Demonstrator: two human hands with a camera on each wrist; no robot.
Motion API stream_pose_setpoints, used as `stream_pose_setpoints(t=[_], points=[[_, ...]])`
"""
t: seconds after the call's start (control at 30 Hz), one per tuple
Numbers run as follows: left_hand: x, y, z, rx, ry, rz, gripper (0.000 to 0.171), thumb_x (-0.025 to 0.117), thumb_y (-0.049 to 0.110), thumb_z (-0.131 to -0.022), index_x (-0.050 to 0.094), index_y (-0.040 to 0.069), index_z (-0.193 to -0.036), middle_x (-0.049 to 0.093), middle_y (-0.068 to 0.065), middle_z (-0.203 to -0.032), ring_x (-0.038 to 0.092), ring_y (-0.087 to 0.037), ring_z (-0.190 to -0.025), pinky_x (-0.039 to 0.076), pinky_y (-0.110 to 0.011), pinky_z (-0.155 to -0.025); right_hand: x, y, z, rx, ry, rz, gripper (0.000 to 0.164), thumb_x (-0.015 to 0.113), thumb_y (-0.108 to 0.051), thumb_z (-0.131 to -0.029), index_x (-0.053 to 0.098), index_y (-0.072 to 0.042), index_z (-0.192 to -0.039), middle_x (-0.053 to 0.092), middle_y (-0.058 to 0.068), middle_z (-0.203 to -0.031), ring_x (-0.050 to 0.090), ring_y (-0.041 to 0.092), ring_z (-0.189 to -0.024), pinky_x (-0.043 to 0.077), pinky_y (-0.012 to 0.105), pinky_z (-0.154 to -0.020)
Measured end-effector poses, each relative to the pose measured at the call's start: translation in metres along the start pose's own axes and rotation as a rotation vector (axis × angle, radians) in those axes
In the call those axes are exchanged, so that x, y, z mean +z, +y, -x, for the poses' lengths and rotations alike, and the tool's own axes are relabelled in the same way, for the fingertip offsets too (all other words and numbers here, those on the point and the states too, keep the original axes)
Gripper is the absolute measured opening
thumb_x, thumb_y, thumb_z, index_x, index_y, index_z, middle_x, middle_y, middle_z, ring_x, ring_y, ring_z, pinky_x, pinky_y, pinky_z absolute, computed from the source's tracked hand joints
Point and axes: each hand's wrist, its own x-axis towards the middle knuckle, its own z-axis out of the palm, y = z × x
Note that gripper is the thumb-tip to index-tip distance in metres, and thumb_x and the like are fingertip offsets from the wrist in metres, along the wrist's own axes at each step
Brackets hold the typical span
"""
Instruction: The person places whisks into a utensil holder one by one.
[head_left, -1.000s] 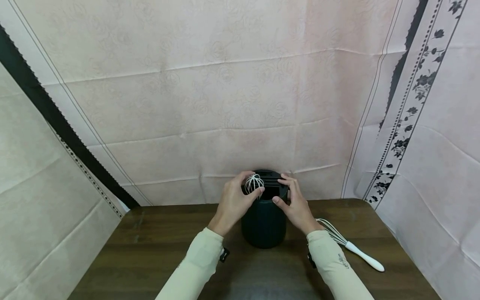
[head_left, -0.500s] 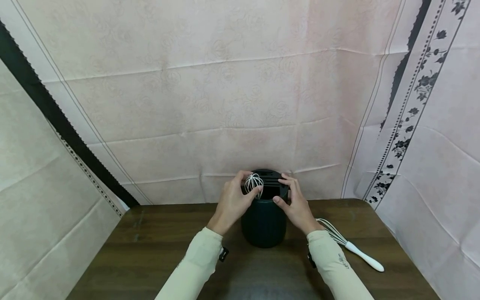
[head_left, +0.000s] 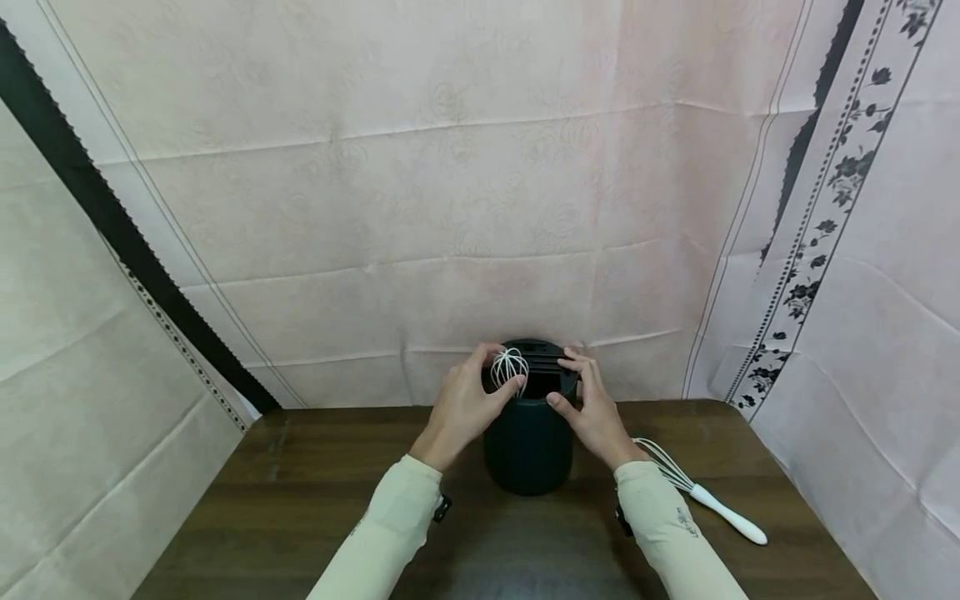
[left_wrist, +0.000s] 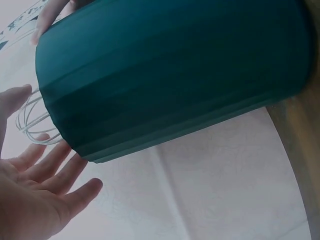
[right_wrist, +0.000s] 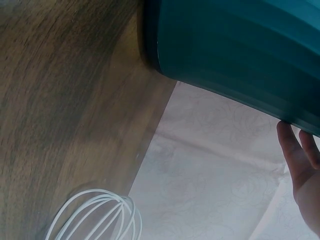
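Note:
A dark green utensil holder [head_left: 528, 450] with a ridged side stands upright on the table, its black top divided by slots. From its left opening rises the wire head of a white whisk [head_left: 509, 368]; the handle is hidden inside. My left hand [head_left: 468, 404] holds the wires between thumb and index finger, other fingers by the rim, as the left wrist view also shows around the whisk wires [left_wrist: 35, 117]. My right hand [head_left: 592, 412] grips the holder's rim on the right, thumb in front and fingers farther back. A second whisk [head_left: 701, 492] lies beside my right wrist.
The brown wooden table [head_left: 300, 517] ends close behind the holder. A pale patterned cloth [head_left: 450, 208] hangs at the back, with more cloth along both sides. In the right wrist view, the lying whisk's wire loops [right_wrist: 100, 212] sit near the table's far edge.
Hardly anything differs: both hands stay at the holder, and the whisk head keeps its place in the left opening. The head view shifts slightly.

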Motion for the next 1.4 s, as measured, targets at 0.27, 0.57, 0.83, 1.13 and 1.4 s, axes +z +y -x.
stream_pose_setpoints(t=[0.27, 0.57, 0.83, 1.13, 1.4], points=[[0.001, -0.001, 0.002, 0.005, -0.033, -0.020, 0.061, 0.078, 0.045, -0.096, 0.057, 0.013, -0.144, 0.068, -0.011, -0.136, 0.067, -0.025, -0.121, 0.057, -0.047, -0.101, 0.000, 0.003, 0.000, 0.005, -0.001, 0.007, 0.061, 0.067, -0.042, -0.104, 0.040, -0.023, -0.154, 0.024, 0.002, -0.172, 0.035, 0.036, -0.153, 0.044, 0.065, -0.111], [-0.002, -0.011, 0.001, -0.036, -0.086, -0.005, 0.086, 0.082, 0.061, -0.085, 0.050, 0.017, -0.153, 0.058, -0.006, -0.149, 0.058, -0.027, -0.134, 0.048, -0.053, -0.111, 0.002, 0.005, 0.000, -0.013, -0.009, -0.013, 0.060, 0.068, -0.040, -0.104, 0.040, -0.022, -0.155, 0.025, 0.004, -0.171, 0.032, 0.035, -0.155, 0.045, 0.064, -0.111], [0.004, -0.038, -0.004, 0.012, -0.169, 0.048, 0.101, 0.081, 0.067, -0.082, 0.040, 0.020, -0.162, 0.036, -0.003, -0.168, 0.041, -0.030, -0.150, 0.039, -0.061, -0.117, 0.005, 0.005, 0.001, -0.009, -0.014, -0.022, 0.059, 0.067, -0.039, -0.104, 0.040, -0.023, -0.154, 0.025, 0.002, -0.171, 0.026, 0.035, -0.157, 0.041, 0.067, -0.113], [0.018, -0.056, -0.002, -0.045, -0.247, 0.102, 0.106, 0.078, 0.069, -0.083, 0.032, 0.024, -0.167, 0.024, 0.007, -0.174, 0.030, -0.028, -0.158, 0.032, -0.063, -0.122, 0.008, 0.008, 0.002, -0.036, -0.026, -0.004, 0.058, 0.065, -0.037, -0.105, 0.040, -0.022, -0.155, 0.025, 0.004, -0.171, 0.029, 0.038, -0.156, 0.041, 0.071, -0.110], [0.025, -0.047, -0.002, -0.083, -0.185, 0.163, 0.108, 0.080, 0.070, -0.081, 0.031, 0.028, -0.168, 0.027, 0.009, -0.173, 0.031, -0.028, -0.157, 0.032, -0.067, -0.120, -0.004, 0.007, -0.003, -0.066, -0.038, -0.001, 0.058, 0.061, -0.036, -0.107, 0.036, -0.021, -0.158, 0.022, 0.006, -0.173, 0.032, 0.037, -0.153, 0.043, 0.069, -0.108]])
